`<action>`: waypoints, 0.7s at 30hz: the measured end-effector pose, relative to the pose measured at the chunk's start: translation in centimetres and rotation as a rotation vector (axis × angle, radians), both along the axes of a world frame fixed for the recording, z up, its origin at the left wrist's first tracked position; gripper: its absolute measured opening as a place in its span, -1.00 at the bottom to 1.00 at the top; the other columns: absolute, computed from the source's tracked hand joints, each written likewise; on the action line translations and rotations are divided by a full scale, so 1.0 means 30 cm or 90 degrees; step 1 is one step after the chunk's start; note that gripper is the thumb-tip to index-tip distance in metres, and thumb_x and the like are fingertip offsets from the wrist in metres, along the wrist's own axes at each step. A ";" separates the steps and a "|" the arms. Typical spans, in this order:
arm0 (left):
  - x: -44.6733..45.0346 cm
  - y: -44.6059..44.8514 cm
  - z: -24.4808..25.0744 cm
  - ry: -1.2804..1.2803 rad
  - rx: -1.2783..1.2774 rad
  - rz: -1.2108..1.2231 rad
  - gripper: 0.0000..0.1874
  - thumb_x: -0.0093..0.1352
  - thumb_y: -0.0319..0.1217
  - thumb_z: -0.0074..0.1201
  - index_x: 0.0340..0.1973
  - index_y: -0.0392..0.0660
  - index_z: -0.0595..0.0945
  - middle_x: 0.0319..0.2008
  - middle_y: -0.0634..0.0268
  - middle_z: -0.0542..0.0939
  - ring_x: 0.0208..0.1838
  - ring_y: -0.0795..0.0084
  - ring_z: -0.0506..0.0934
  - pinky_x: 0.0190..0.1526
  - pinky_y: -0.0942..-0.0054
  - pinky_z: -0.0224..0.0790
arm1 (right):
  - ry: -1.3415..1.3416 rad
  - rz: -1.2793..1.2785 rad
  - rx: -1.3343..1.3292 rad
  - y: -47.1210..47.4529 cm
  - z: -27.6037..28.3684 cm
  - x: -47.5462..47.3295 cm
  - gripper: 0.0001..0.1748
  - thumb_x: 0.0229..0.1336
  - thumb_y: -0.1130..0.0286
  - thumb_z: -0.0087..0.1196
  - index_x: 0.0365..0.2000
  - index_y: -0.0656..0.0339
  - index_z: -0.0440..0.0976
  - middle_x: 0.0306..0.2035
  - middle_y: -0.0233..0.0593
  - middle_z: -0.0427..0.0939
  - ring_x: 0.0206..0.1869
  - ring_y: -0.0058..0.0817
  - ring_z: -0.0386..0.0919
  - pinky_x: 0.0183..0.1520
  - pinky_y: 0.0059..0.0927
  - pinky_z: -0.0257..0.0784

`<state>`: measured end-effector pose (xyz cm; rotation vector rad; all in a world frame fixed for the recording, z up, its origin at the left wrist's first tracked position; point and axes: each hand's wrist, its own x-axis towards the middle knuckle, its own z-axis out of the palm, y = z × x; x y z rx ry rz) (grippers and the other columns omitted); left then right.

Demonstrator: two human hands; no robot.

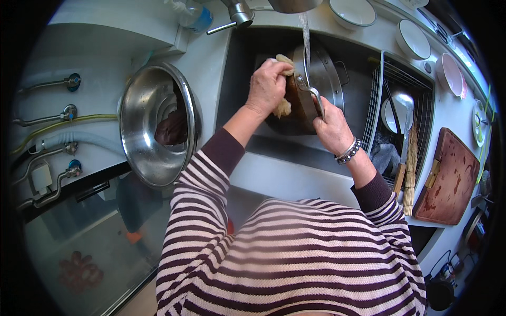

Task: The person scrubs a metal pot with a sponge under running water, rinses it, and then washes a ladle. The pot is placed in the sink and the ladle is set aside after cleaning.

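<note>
My left hand (267,85) presses a yellowish cloth (283,108) against the browned outer side of a metal pan (295,112). The pan is tilted on its side in the steel sink (272,146). Its curved metal handle (317,103) is gripped by my right hand (334,125), which has bracelets at the wrist. A thin stream of water (304,35) runs down onto the pan near its rim. A small loop handle (345,73) shows on the far side. The cloth is partly hidden under my left fingers.
Left of the sink stands a large steel basin (136,138) with a dark item inside. A wire basket (373,102) at the sink's right holds a ladle and a grey cloth (383,160). Further right are a straw brush (411,173), a wooden cutting board (452,177) and several bowls.
</note>
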<state>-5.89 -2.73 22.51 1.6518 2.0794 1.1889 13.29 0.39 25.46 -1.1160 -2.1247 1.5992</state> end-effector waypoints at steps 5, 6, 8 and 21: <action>0.061 0.013 0.015 -0.191 0.014 -0.061 -0.81 0.17 -0.61 -0.07 -0.34 -0.26 0.60 -0.37 0.16 0.55 -0.32 0.32 0.54 -0.25 0.51 0.38 | 0.074 -0.054 -0.005 0.032 -0.037 -0.030 -0.61 -0.15 0.57 -0.17 -0.20 0.44 0.37 -0.33 0.22 0.51 -0.18 0.08 0.49 -0.04 -0.18 0.37; 0.068 0.026 0.023 -0.196 -0.008 -0.089 -0.80 0.17 -0.60 -0.08 -0.33 -0.25 0.60 -0.37 0.15 0.55 -0.32 0.30 0.54 -0.24 0.49 0.39 | 0.071 -0.060 -0.008 0.034 -0.043 -0.033 -0.61 -0.16 0.56 -0.17 -0.21 0.44 0.37 -0.33 0.21 0.51 -0.19 0.07 0.50 -0.05 -0.19 0.37; 0.069 0.060 0.044 -0.190 -0.005 -0.145 -0.78 0.18 -0.59 -0.11 -0.32 -0.22 0.61 -0.36 0.15 0.56 -0.31 0.26 0.55 -0.23 0.44 0.40 | 0.077 -0.072 -0.011 0.043 -0.052 -0.035 -0.61 -0.17 0.54 -0.15 -0.22 0.44 0.37 -0.34 0.20 0.51 -0.21 0.04 0.50 -0.06 -0.20 0.38; 0.062 0.109 0.063 0.033 -0.103 -0.095 -0.92 0.10 -0.55 -0.11 -0.52 -0.26 0.49 -0.50 0.06 0.49 -0.37 0.06 0.49 -0.28 0.29 0.38 | 0.088 -0.123 -0.031 0.032 -0.045 -0.034 -0.61 -0.12 0.49 -0.15 -0.20 0.43 0.37 -0.38 0.24 0.50 -0.22 0.13 0.48 -0.09 -0.16 0.38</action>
